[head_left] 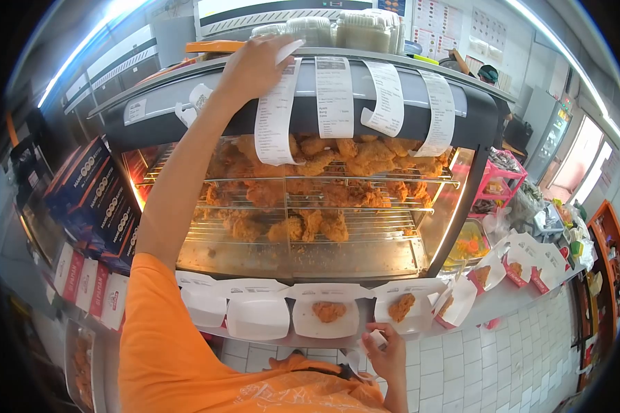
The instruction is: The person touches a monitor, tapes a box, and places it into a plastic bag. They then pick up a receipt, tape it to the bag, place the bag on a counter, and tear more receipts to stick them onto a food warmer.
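Note:
My left hand [253, 67] reaches up to the top edge of the glass food warmer [486, 148], its fingers closed on the upper end of a long paper receipt [275, 131]. More printed receipts [335, 96] hang from the same edge to the right. Down by the counter, my right hand [387, 350] is curled round something small and white, too blurred to name. Just beyond it stands an open white box [415, 313] with a piece of fried chicken [401, 308]. Beside that, another box [303, 322] holds fried chicken [329, 312].
Inside the warmer, fried chicken [368, 157] lies on wire racks [386, 241]. Open boxes [258, 318] line the counter. Stacked dark cartons [96, 199] stand left. Clear plastic containers [368, 31] sit on top. Pink baskets [496, 182] are at right, above a tiled floor [503, 365].

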